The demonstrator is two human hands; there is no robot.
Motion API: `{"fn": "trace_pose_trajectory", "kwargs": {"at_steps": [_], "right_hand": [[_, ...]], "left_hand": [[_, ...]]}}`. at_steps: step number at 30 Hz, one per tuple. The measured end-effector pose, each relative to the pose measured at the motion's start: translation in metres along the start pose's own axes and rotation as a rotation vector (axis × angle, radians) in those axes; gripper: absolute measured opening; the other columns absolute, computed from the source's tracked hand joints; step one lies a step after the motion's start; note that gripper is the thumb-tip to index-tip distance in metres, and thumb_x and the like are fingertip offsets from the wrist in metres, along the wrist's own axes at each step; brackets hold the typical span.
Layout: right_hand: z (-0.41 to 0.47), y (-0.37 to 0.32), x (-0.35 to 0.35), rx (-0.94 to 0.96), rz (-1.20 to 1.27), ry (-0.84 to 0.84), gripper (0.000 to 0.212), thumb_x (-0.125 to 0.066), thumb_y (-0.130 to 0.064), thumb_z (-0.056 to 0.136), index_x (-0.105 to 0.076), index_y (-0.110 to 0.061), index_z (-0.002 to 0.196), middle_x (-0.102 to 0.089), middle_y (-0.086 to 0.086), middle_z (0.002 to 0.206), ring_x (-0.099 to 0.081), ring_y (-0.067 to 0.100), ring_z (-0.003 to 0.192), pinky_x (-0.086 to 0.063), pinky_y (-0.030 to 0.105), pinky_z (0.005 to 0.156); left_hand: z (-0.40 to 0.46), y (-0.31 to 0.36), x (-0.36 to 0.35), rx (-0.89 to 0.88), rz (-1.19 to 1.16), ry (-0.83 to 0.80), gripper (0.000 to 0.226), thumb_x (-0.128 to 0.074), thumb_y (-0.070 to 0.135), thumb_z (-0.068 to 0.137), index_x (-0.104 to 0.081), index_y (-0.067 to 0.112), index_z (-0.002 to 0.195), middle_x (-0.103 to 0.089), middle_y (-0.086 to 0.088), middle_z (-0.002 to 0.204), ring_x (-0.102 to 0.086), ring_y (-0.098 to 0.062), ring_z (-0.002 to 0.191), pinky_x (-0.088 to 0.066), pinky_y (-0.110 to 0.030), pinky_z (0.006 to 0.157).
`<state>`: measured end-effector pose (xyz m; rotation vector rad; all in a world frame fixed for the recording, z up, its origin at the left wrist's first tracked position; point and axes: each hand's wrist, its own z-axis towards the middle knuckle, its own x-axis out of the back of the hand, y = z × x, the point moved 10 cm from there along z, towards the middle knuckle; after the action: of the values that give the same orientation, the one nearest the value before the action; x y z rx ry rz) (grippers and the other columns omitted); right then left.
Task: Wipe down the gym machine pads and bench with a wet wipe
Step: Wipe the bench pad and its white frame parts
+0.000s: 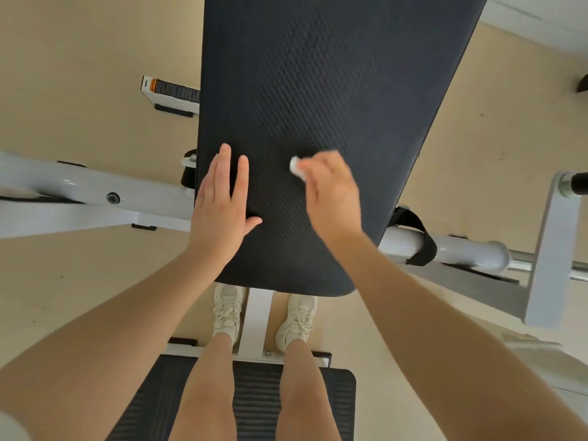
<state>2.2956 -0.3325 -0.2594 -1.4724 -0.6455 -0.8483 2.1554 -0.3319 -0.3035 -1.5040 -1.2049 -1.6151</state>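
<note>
A long black textured bench pad [334,90] runs from the top of the view down to my feet. My left hand [222,202] lies flat on its near left part, fingers straight and pointing away from me. My right hand [331,192] is over the pad's near middle, its fingers curled round a small bunched white wet wipe [296,167] that pokes out at the fingertips and touches the pad. A second black ribbed seat pad [254,396] lies below, between and under my legs.
White metal frame arms of the machine [95,195] stick out left and right of the pad, with a black strap [416,237] on the right bar. A white post [257,319] stands between my two light sneakers. The floor is beige.
</note>
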Motion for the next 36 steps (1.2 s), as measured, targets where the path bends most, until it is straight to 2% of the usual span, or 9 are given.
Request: {"fn": "trace_pose_trajectory", "kwargs": {"at_steps": [4,9,13,16,19,22,25,29,36], "right_hand": [[0.013,0.007,0.0,0.007,-0.079,0.038,0.021,-0.054,-0.001,0.086,-0.065,-0.001,0.105,-0.061,0.015,0.103,-0.056,0.031,0.092,-0.051,0.036,0.074],[-0.09,0.02,-0.085,-0.073,-0.035,-0.514,0.031,-0.04,-0.007,0.093,-0.056,-0.011,0.119,-0.051,0.006,0.121,-0.045,0.021,0.11,-0.039,0.029,0.089],[-0.162,0.015,-0.124,-0.031,-0.139,-0.785,0.054,-0.053,0.002,0.087,-0.039,-0.016,0.136,-0.038,0.002,0.135,-0.039,0.02,0.12,-0.04,0.028,0.1],[-0.144,0.015,-0.112,-0.108,-0.064,-0.668,0.033,-0.047,-0.006,0.093,-0.052,-0.013,0.125,-0.048,0.005,0.12,-0.049,0.021,0.107,-0.045,0.027,0.09],[-0.074,0.003,-0.056,0.003,-0.053,-0.224,0.015,-0.059,-0.001,0.085,-0.066,-0.001,0.098,-0.059,0.015,0.093,-0.059,0.026,0.079,-0.053,0.03,0.07],[-0.014,0.008,-0.01,-0.055,-0.005,0.002,0.014,-0.054,-0.007,0.089,-0.064,-0.002,0.097,-0.056,0.007,0.094,-0.052,0.018,0.079,-0.039,0.02,0.068],[-0.01,0.015,-0.03,-0.147,-0.011,-0.128,0.022,-0.042,-0.012,0.095,-0.06,-0.008,0.108,-0.051,0.0,0.105,-0.045,0.013,0.09,-0.033,0.018,0.076],[-0.081,-0.005,-0.091,-0.083,0.022,-0.477,0.029,-0.036,-0.012,0.097,-0.057,-0.005,0.115,-0.054,0.012,0.118,-0.048,0.026,0.108,-0.041,0.041,0.091],[-0.115,-0.015,-0.114,0.023,-0.181,-0.796,0.04,-0.051,-0.004,0.09,-0.043,-0.008,0.129,-0.045,0.009,0.127,-0.046,0.024,0.111,-0.046,0.033,0.09]], "left_hand": [[-0.008,-0.002,0.0,-0.014,-0.063,0.032,0.089,-0.077,0.031,0.069,-0.027,0.0,0.137,-0.03,-0.034,0.142,-0.038,-0.047,0.127,-0.027,-0.044,0.102],[-0.032,-0.016,-0.013,-0.047,-0.057,-0.036,0.085,-0.073,0.031,0.073,-0.027,0.001,0.138,-0.025,-0.031,0.144,-0.033,-0.044,0.131,-0.025,-0.046,0.104],[-0.043,-0.018,-0.021,-0.076,-0.081,-0.079,0.082,-0.074,0.022,0.073,-0.027,0.002,0.138,-0.023,-0.03,0.145,-0.03,-0.045,0.131,-0.029,-0.051,0.104],[-0.043,-0.017,-0.025,-0.08,-0.061,-0.136,0.092,-0.078,0.023,0.069,-0.024,0.002,0.14,-0.023,-0.031,0.146,-0.028,-0.047,0.133,-0.028,-0.052,0.105],[-0.042,-0.018,-0.025,-0.062,-0.036,-0.166,0.096,-0.08,0.025,0.066,-0.023,0.002,0.141,-0.024,-0.029,0.146,-0.028,-0.045,0.133,-0.023,-0.049,0.106],[-0.043,-0.016,-0.024,-0.061,-0.04,-0.154,0.088,-0.075,0.022,0.07,-0.027,0.001,0.14,-0.027,-0.029,0.146,-0.03,-0.044,0.133,-0.022,-0.046,0.105],[-0.042,-0.016,-0.021,-0.048,-0.086,-0.129,0.081,-0.07,0.012,0.073,-0.028,0.001,0.14,-0.025,-0.027,0.148,-0.027,-0.043,0.135,-0.022,-0.045,0.105],[-0.044,-0.022,-0.015,-0.024,-0.153,-0.097,0.072,-0.063,-0.003,0.075,-0.032,0.001,0.139,-0.025,-0.026,0.148,-0.026,-0.042,0.135,-0.026,-0.05,0.107],[-0.058,-0.025,-0.017,0.002,-0.133,-0.148,0.08,-0.065,-0.009,0.068,-0.032,0.006,0.14,-0.019,-0.027,0.149,-0.021,-0.044,0.136,-0.026,-0.056,0.106]]}}
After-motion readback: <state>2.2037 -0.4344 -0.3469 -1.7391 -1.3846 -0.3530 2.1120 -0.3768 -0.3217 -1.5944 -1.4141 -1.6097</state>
